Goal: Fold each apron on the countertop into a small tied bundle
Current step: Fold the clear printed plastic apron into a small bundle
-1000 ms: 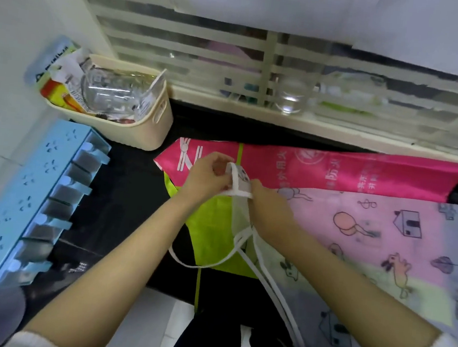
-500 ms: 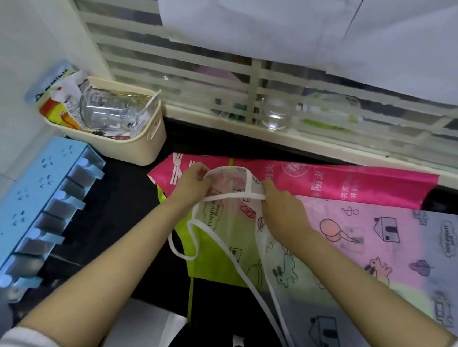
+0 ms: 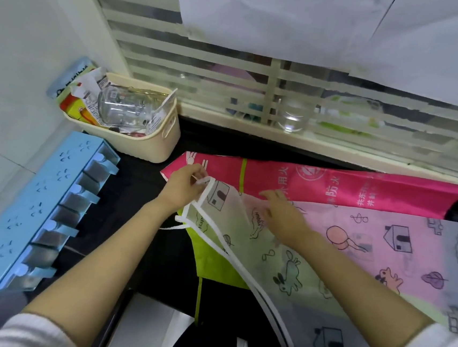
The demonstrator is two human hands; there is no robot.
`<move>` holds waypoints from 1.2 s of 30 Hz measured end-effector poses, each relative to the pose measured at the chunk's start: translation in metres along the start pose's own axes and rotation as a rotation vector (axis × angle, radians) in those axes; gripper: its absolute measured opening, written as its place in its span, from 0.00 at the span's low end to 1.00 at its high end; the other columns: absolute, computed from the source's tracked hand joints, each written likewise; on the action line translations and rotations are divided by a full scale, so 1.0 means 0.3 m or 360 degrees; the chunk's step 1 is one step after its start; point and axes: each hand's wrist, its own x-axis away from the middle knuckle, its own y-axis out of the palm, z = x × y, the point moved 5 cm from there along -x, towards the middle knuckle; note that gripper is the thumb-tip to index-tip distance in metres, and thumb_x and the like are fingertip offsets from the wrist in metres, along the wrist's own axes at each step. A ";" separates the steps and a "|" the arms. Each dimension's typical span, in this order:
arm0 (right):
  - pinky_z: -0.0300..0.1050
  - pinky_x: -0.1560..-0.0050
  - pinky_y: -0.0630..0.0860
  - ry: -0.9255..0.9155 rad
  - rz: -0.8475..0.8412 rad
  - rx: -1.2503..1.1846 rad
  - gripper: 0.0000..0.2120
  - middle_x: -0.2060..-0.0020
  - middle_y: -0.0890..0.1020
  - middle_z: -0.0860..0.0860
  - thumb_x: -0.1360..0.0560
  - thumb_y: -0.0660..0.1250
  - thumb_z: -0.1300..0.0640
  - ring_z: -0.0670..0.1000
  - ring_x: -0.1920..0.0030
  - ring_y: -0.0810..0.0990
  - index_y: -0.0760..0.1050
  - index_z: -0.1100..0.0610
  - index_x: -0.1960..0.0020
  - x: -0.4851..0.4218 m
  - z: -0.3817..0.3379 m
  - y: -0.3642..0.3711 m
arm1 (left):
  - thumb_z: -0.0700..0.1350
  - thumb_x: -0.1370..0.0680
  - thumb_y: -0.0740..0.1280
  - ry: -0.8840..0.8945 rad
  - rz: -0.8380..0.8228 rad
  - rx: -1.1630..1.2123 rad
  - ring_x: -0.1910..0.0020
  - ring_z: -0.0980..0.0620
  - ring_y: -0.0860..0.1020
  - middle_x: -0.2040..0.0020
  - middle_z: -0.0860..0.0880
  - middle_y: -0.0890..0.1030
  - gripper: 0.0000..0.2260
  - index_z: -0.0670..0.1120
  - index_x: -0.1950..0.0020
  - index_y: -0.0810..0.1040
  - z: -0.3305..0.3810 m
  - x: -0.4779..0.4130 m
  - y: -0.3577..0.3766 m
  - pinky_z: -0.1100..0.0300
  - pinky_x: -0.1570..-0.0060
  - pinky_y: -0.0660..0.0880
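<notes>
A translucent pastel apron [image 3: 367, 259] printed with houses and animals, edged in white tape, lies spread over the dark countertop [image 3: 142, 187]. Under it lies a pink and lime-green apron [image 3: 332, 187] with white lettering. My left hand [image 3: 185, 183] pinches the white-taped top corner of the pastel apron and lifts it a little. My right hand [image 3: 283, 210] rests on the same apron just right of that corner, fingers spread flat. A white strap [image 3: 174, 225] hangs loose below my left wrist.
A cream basket [image 3: 152, 143] holding a glass jar and packets stands at the back left. A blue rack [image 3: 30, 218] lies along the left wall. A window sill with slats and a clear glass [image 3: 291, 122] runs behind. The counter's front edge is near my body.
The white neck loop held between both hands has been let out. My left hand now pinches the apron's corner and my right hand has flattened onto the cloth. The view has shifted down.
</notes>
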 end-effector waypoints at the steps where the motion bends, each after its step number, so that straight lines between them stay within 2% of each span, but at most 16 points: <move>1: 0.51 0.44 0.74 0.0047 0.0009 0.0088 0.19 0.34 0.68 0.54 0.20 0.57 0.61 0.56 0.41 0.76 0.63 0.57 0.29 -0.020 0.031 -0.004 | 0.36 0.25 0.67 0.0028 -0.0009 0.0023 0.58 0.51 0.73 0.59 0.51 0.76 0.06 0.46 0.58 0.74 0.002 -0.003 -0.002 0.66 0.59 0.69; 3: 0.52 0.45 0.74 0.0119 -0.0026 0.0230 0.19 0.34 0.68 0.55 0.20 0.57 0.63 0.58 0.41 0.76 0.64 0.58 0.29 -0.057 0.074 -0.011 | 0.37 0.25 0.68 0.0081 -0.0015 0.0054 0.60 0.53 0.73 0.61 0.53 0.76 0.08 0.50 0.60 0.74 0.012 -0.010 -0.005 0.69 0.62 0.67; 6: 0.52 0.46 0.74 0.0208 -0.0109 0.0377 0.14 0.39 0.73 0.55 0.20 0.58 0.59 0.58 0.44 0.77 0.71 0.58 0.35 -0.101 0.104 -0.024 | 0.36 0.26 0.68 0.0130 -0.0030 0.0068 0.64 0.56 0.71 0.65 0.54 0.74 0.12 0.52 0.62 0.72 0.033 -0.019 -0.006 0.71 0.63 0.66; 10: 0.47 0.52 0.75 0.0291 -0.0113 0.0461 0.09 0.49 0.81 0.55 0.22 0.61 0.60 0.56 0.51 0.80 0.78 0.58 0.46 -0.138 0.137 -0.040 | 0.29 0.29 0.63 0.0165 -0.0001 -0.0030 0.69 0.59 0.66 0.68 0.52 0.70 0.14 0.48 0.66 0.69 0.017 -0.022 -0.039 0.69 0.66 0.64; 14: 0.43 0.61 0.69 0.0361 -0.0026 0.0389 0.08 0.57 0.81 0.56 0.24 0.62 0.59 0.56 0.58 0.77 0.78 0.61 0.52 -0.162 0.147 -0.075 | 0.28 0.28 0.64 -0.0050 0.0125 -0.0022 0.69 0.60 0.65 0.69 0.48 0.71 0.17 0.47 0.69 0.66 -0.084 -0.021 -0.075 0.69 0.69 0.63; 16: 0.43 0.61 0.68 0.0370 -0.0018 0.0426 0.06 0.58 0.79 0.56 0.24 0.61 0.60 0.56 0.60 0.76 0.75 0.60 0.54 -0.169 0.134 -0.075 | 0.28 0.28 0.63 -0.0175 0.0156 -0.0033 0.66 0.54 0.68 0.67 0.47 0.73 0.15 0.46 0.68 0.68 -0.114 -0.020 -0.065 0.69 0.68 0.65; 18: 0.46 0.59 0.71 0.0365 0.0014 0.0464 0.08 0.50 0.78 0.58 0.24 0.60 0.63 0.58 0.54 0.78 0.74 0.61 0.46 -0.163 0.120 -0.063 | 0.26 0.29 0.59 -0.0251 0.0295 -0.0091 0.61 0.50 0.71 0.60 0.46 0.75 0.13 0.44 0.62 0.72 -0.109 -0.017 -0.069 0.65 0.62 0.68; 19: 0.49 0.56 0.73 0.0334 0.0033 0.0474 0.14 0.43 0.75 0.58 0.24 0.60 0.66 0.59 0.50 0.79 0.71 0.61 0.39 -0.157 0.114 -0.051 | 0.25 0.31 0.57 -0.0244 0.0419 -0.0186 0.57 0.48 0.72 0.55 0.44 0.75 0.14 0.42 0.57 0.73 -0.089 -0.012 -0.080 0.60 0.57 0.70; 20: 0.50 0.53 0.74 0.0289 0.0051 0.0448 0.20 0.38 0.71 0.58 0.24 0.59 0.69 0.60 0.47 0.78 0.67 0.61 0.33 -0.147 0.108 -0.032 | 0.24 0.32 0.56 -0.0177 0.0536 -0.0299 0.54 0.46 0.72 0.50 0.42 0.74 0.16 0.40 0.53 0.74 -0.060 -0.007 -0.084 0.55 0.53 0.70; 22: 0.51 0.42 0.73 0.0159 0.0060 0.0382 0.29 0.30 0.62 0.59 0.25 0.60 0.71 0.60 0.37 0.72 0.57 0.60 0.26 -0.120 0.078 0.013 | 0.24 0.32 0.58 0.0089 0.0621 -0.0515 0.52 0.41 0.73 0.48 0.40 0.74 0.17 0.38 0.48 0.76 0.027 0.011 -0.044 0.49 0.52 0.70; 24: 0.55 0.29 0.62 0.0046 -0.0073 0.0505 0.31 0.24 0.52 0.57 0.23 0.60 0.66 0.60 0.27 0.59 0.51 0.58 0.24 -0.087 0.041 0.083 | 0.30 0.27 0.61 0.0293 0.0363 -0.0822 0.45 0.41 0.73 0.41 0.41 0.73 0.16 0.41 0.41 0.74 0.094 0.034 0.076 0.51 0.48 0.68; 27: 0.62 0.27 0.51 0.0037 -0.0333 0.0656 0.28 0.23 0.43 0.54 0.18 0.53 0.52 0.60 0.24 0.44 0.44 0.55 0.23 -0.035 0.034 0.177 | 0.41 0.20 0.56 0.0259 -0.0163 -0.1193 0.27 0.44 0.58 0.25 0.44 0.57 0.19 0.46 0.28 0.61 0.024 0.057 0.250 0.53 0.32 0.56; 29: 0.64 0.28 0.50 0.0080 -0.0450 0.0710 0.29 0.23 0.40 0.54 0.18 0.50 0.48 0.61 0.24 0.41 0.40 0.55 0.23 -0.010 0.051 0.206 | 0.43 0.18 0.55 0.0130 -0.0459 -0.1155 0.24 0.45 0.48 0.22 0.45 0.49 0.22 0.48 0.25 0.56 -0.079 0.067 0.292 0.51 0.27 0.48; 32: 0.66 0.28 0.49 0.0118 -0.0521 0.0778 0.31 0.24 0.39 0.56 0.18 0.48 0.45 0.62 0.24 0.41 0.38 0.56 0.23 -0.002 0.049 0.208 | 0.42 0.19 0.58 0.0134 -0.0578 -0.0875 0.23 0.46 0.46 0.22 0.47 0.48 0.24 0.50 0.24 0.56 -0.155 0.085 0.303 0.51 0.25 0.47; 34: 0.64 0.28 0.52 0.0132 -0.0491 0.0802 0.31 0.23 0.43 0.57 0.18 0.53 0.51 0.63 0.25 0.44 0.41 0.58 0.23 -0.012 0.026 0.193 | 0.38 0.21 0.60 0.0138 -0.0470 -0.0576 0.25 0.46 0.55 0.24 0.46 0.56 0.24 0.48 0.26 0.61 -0.141 0.089 0.279 0.54 0.27 0.56; 36: 0.60 0.26 0.50 0.0033 -0.0392 0.0872 0.33 0.24 0.46 0.56 0.22 0.58 0.62 0.61 0.24 0.46 0.44 0.59 0.23 -0.023 -0.014 0.178 | 0.34 0.24 0.61 0.0126 -0.0109 -0.0405 0.34 0.47 0.66 0.32 0.44 0.65 0.22 0.44 0.30 0.66 -0.120 0.097 0.218 0.55 0.35 0.67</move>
